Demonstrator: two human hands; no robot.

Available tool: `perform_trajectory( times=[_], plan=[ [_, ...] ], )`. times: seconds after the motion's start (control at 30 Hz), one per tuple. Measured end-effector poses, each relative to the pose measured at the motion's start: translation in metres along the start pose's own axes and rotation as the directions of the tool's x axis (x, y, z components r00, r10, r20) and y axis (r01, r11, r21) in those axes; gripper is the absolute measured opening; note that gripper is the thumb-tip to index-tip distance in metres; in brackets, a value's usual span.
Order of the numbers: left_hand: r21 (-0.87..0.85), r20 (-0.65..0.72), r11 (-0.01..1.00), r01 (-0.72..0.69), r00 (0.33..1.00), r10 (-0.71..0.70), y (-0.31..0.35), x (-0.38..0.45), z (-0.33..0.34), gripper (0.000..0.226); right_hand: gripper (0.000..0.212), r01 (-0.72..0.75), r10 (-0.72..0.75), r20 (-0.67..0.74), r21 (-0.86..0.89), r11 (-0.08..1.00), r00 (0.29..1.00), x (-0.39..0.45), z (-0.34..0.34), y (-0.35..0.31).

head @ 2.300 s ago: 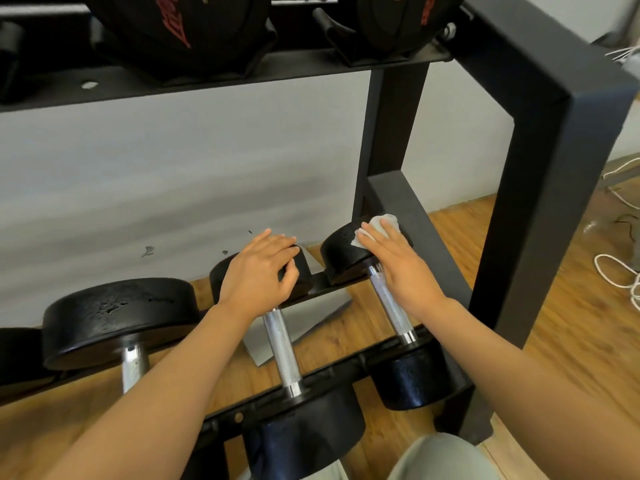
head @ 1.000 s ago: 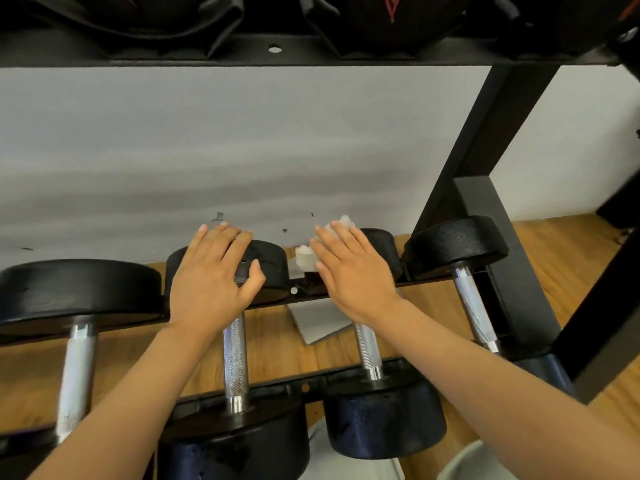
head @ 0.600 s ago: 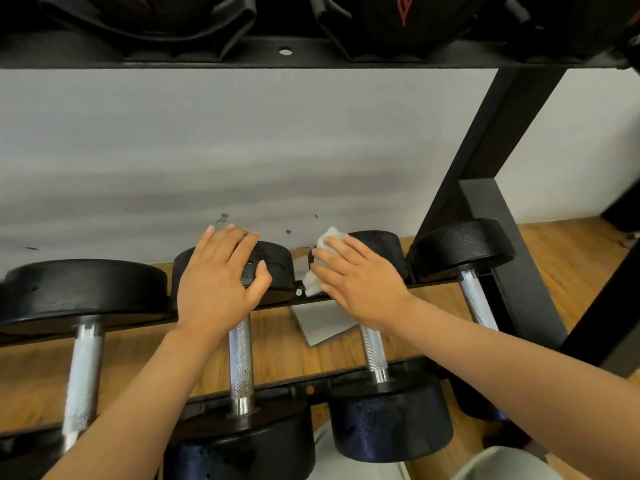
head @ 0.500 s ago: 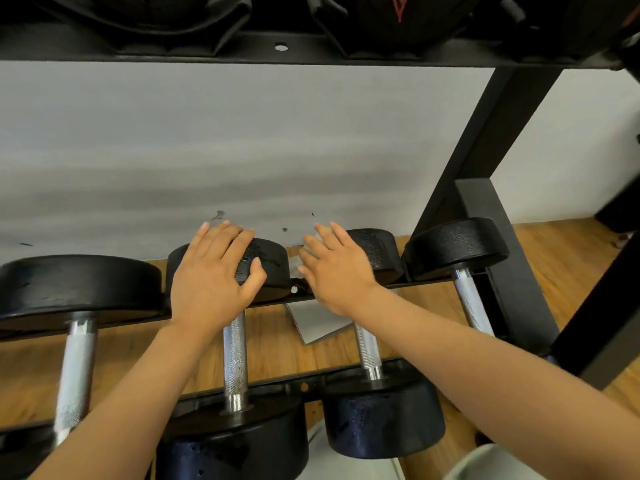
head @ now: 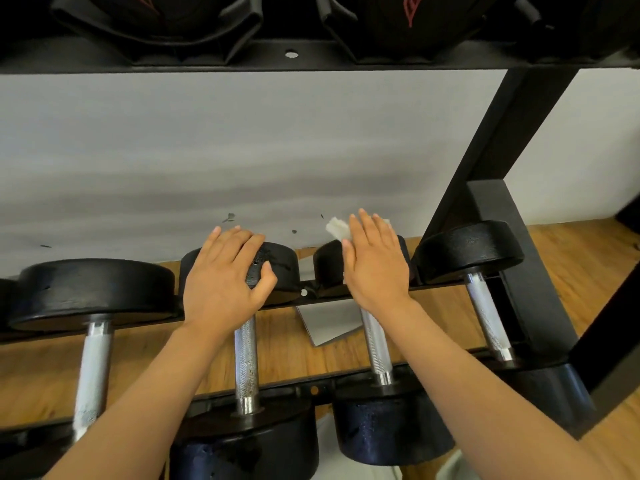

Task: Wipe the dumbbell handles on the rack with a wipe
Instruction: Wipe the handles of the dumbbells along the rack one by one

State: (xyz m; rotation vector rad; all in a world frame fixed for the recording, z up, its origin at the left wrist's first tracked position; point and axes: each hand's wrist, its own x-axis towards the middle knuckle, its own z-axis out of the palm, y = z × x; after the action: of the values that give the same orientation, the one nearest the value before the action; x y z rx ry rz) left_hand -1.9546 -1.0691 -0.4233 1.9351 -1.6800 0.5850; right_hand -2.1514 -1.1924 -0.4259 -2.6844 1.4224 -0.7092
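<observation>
Several black dumbbells with knurled steel handles lie across the lower rack rails. My left hand rests flat on the far head of the second dumbbell, above its handle. My right hand presses a white wipe with straight fingers onto the far head of the third dumbbell; its handle shows below my wrist. Most of the wipe is hidden under my palm.
A larger dumbbell lies at the left and a smaller one at the right, beside the black rack upright. An upper shelf with black gear hangs overhead. A grey sheet lies on the wooden floor below.
My right hand with the wipe has slid away from me, up over the third dumbbell's far head, so the wipe now sticks out beyond my fingertips. My left hand stays put.
</observation>
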Motion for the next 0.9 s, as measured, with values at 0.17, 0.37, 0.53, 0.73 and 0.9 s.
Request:
perform_trajectory(
  times=[0.17,0.37,0.53,0.73,0.9],
  plan=[
    [0.003,-0.015,1.000,-0.006,1.000,0.006,-0.001,0.000,0.001,0.044,0.056,0.016,-0.015,-0.045,0.010,1.000,0.999,-0.052,0.005,0.011],
    [0.004,-0.029,1.000,-0.001,1.000,0.001,0.000,-0.001,0.002,0.043,0.067,-0.151,0.141,0.069,0.195,0.969,0.988,-0.016,-0.006,0.020],
    [0.004,-0.027,1.000,0.011,1.000,-0.011,0.000,-0.001,0.003,0.044,0.061,-0.172,0.151,0.089,0.316,0.933,0.984,-0.031,-0.006,0.030],
    [0.008,-0.057,1.000,0.003,0.998,-0.003,-0.001,-0.002,0.006,0.043,0.056,-0.164,0.146,0.075,0.425,0.890,0.986,-0.049,-0.005,0.039],
    [0.014,-0.069,1.000,-0.003,0.998,0.004,-0.002,-0.002,0.006,0.043,0.050,-0.367,0.341,0.158,0.566,0.738,0.927,0.004,-0.001,0.046]
  ],
)
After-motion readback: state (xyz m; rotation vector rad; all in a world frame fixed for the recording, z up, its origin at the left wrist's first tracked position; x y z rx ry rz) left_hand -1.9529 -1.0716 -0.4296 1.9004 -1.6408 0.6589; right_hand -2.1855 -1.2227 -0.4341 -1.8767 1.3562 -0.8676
